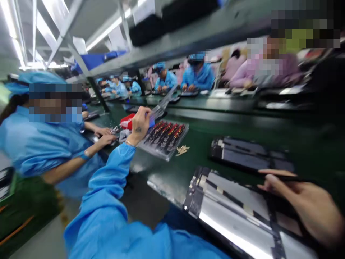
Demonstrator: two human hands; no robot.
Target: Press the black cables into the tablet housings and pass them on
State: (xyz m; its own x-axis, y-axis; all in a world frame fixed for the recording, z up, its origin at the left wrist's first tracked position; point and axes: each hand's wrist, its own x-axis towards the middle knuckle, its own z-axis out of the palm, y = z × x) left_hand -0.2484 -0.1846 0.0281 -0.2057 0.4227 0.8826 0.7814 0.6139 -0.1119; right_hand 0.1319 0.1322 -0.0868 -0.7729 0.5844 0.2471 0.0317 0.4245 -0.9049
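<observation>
My left hand (pixel 140 124) is raised over the bench, its fingers pinched on a clear plastic tray (pixel 163 104) that is tilted up. Beneath it lies another clear tray (pixel 168 155) with rows of small black, red and yellow parts (pixel 167 133). At the right, my right hand (pixel 309 205) hovers at the side of an opened tablet (pixel 237 216) with silvery battery panels. Its thumb and fingers close around something slim and dark, too blurred to name. Behind that, a second opened tablet (pixel 250 153) lies flat on the bench.
A small pile of beige strips (pixel 182 150) lies beside the parts tray. A red item (pixel 127 121) is behind my left wrist. Close on the left, a co-worker in blue (pixel 54 144) works at the green bench (pixel 199 124). A metal shelf beam (pixel 172 50) crosses overhead.
</observation>
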